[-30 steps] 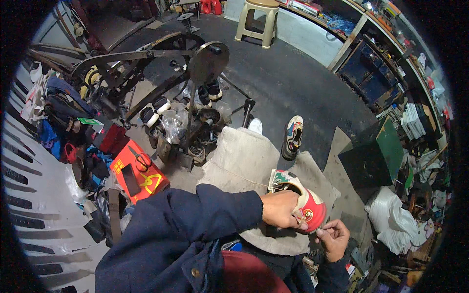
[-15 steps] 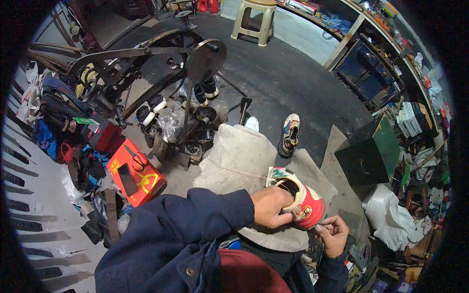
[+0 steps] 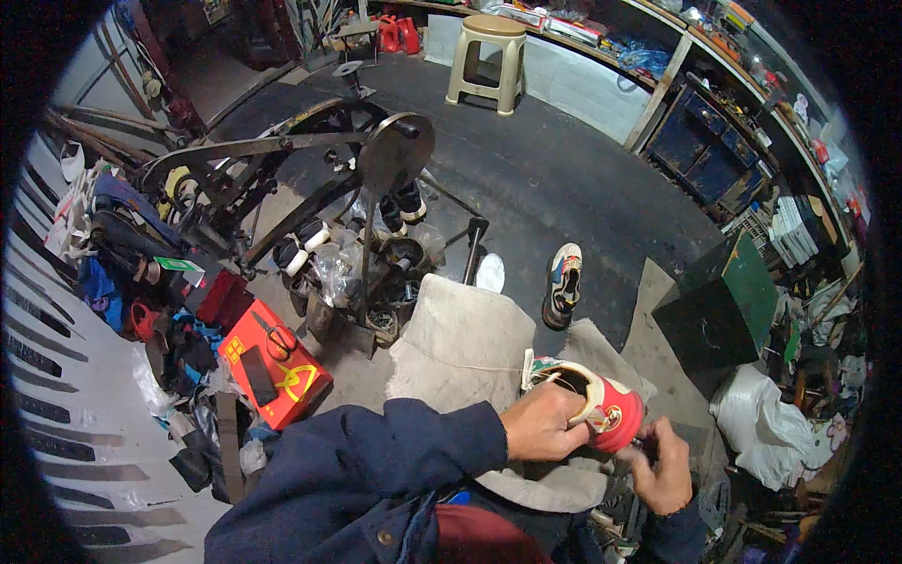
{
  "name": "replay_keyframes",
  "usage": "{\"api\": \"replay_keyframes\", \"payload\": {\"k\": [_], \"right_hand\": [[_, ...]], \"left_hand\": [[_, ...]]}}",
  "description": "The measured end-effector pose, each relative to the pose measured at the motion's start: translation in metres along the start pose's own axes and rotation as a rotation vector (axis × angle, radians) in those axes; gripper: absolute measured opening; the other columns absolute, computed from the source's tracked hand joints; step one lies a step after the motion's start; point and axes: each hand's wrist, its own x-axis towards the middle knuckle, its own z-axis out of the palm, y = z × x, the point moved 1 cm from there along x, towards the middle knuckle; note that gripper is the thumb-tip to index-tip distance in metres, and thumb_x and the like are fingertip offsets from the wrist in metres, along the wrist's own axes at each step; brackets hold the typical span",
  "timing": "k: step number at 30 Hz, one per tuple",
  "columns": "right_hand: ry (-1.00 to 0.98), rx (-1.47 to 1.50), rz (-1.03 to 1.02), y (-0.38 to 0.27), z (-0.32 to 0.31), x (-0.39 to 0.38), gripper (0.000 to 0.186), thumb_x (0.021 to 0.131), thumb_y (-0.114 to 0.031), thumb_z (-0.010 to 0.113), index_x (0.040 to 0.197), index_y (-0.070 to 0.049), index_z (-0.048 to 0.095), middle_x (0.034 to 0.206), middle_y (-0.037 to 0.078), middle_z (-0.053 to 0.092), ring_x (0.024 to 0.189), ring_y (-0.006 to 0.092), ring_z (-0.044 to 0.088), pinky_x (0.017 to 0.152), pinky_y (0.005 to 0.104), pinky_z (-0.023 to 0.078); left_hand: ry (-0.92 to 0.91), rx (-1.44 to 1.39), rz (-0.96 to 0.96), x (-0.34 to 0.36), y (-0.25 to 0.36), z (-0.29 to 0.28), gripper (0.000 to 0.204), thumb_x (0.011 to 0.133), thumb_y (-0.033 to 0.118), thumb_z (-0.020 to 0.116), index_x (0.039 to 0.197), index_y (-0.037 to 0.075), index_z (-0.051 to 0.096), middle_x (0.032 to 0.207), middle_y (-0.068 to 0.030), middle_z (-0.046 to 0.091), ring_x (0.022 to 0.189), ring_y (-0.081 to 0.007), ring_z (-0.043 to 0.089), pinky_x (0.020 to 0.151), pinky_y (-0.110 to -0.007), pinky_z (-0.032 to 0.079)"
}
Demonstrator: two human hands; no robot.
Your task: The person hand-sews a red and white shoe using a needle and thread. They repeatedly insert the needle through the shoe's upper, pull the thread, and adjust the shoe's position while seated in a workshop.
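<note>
A sneaker in cream, red and green rests over my lap, its opening facing up and its red end towards my right hand. My left hand is closed on the shoe's side, at the rim of the opening. My right hand is closed beside the red end, its fingers pinching a small dark tool against the lower edge; most of that is hidden. A pale thread stretches left from the shoe across the beige cloth on my knees.
On the left, a red box bears scissors and a dark phone. An iron machine with a wheel stands ahead. A multicoloured shoe shows beyond the cloth. To the right are a green box and a white bag.
The view has shifted, so most things sit lower in it. My right hand has turned beside the red end, its fingers more curled. The left hand keeps its hold on the sneaker.
</note>
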Motion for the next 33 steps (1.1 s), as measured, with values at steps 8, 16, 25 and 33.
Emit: {"api": "replay_keyframes", "payload": {"k": [8, 16, 25, 33], "right_hand": [[0.121, 0.104, -0.114, 0.036, 0.024, 0.005, 0.034, 0.072, -0.008, 0.083, 0.086, -0.002, 0.053, 0.07, 0.015, 0.063, 0.061, 0.0297, 0.065, 0.057, 0.0362, 0.05], [0.204, 0.069, -0.045, 0.057, 0.028, 0.014, 0.042, 0.065, -0.014, 0.089, 0.075, -0.002, 0.05, 0.06, 0.008, 0.058, 0.052, 0.0142, 0.055, 0.05, 0.0295, 0.044], [0.259, -0.146, 0.053, 0.067, 0.03, 0.011, 0.067, 0.051, -0.055, 0.092, 0.064, -0.005, 0.05, 0.057, 0.014, 0.057, 0.053, 0.0366, 0.059, 0.052, 0.0418, 0.046], [0.339, 0.056, 0.15, 0.107, 0.032, -0.03, 0.043, 0.067, -0.028, 0.086, 0.065, -0.004, 0.051, 0.054, 0.009, 0.053, 0.048, 0.0207, 0.051, 0.052, 0.0341, 0.042]], "left_hand": [[-0.016, 0.019, -0.021, 0.0, -0.008, 0.003, 0.014, 0.079, 0.011, 0.062, 0.078, -0.003, 0.062, 0.077, -0.0261, 0.062, 0.076, -0.045, 0.061, 0.069, -0.048, 0.049], [-0.004, 0.068, 0.023, 0.006, -0.013, 0.002, 0.014, 0.086, 0.012, 0.065, 0.081, -0.001, 0.063, 0.075, -0.0214, 0.063, 0.07, -0.0382, 0.064, 0.065, -0.044, 0.049], [-0.077, 0.058, -0.031, 0.002, -0.006, -0.003, 0.015, 0.087, 0.014, 0.065, 0.09, 0.0, 0.067, 0.082, -0.0219, 0.065, 0.076, -0.0392, 0.063, 0.07, -0.043, 0.05], [-0.087, 0.006, -0.022, -0.003, -0.004, -0.004, 0.021, 0.086, 0.013, 0.068, 0.101, -0.001, 0.068, 0.093, -0.0224, 0.068, 0.088, -0.0388, 0.064, 0.081, -0.042, 0.051]]}}
